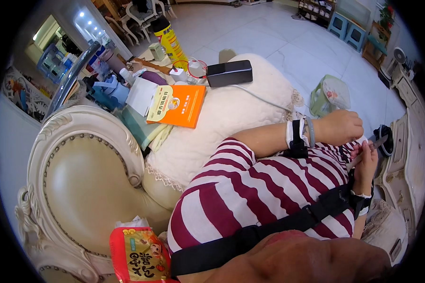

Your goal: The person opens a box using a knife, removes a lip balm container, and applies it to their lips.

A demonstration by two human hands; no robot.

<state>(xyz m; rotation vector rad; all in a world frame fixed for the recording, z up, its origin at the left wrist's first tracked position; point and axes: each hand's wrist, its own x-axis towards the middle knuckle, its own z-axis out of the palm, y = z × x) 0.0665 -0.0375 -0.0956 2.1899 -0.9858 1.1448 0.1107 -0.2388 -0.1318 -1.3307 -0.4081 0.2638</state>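
At the right, my left hand is curled above the lap, its palm and fingertips turned away; whether it grips anything is hidden. My right hand is just below it, with thumb and fingers closed on a narrow knife-like tool that points up and to the right. A small white bit shows between the two hands; what it is cannot be told. Both wrists wear black and white straps, and the left one also a pale bangle. A striped shirt and a black strap cover my torso.
On the cream quilted cover lie an orange box and a black power bank with cables. A yellow spray can stands behind. A green plastic stool and a black-lined bin are on the floor. A red snack bag lies lower left.
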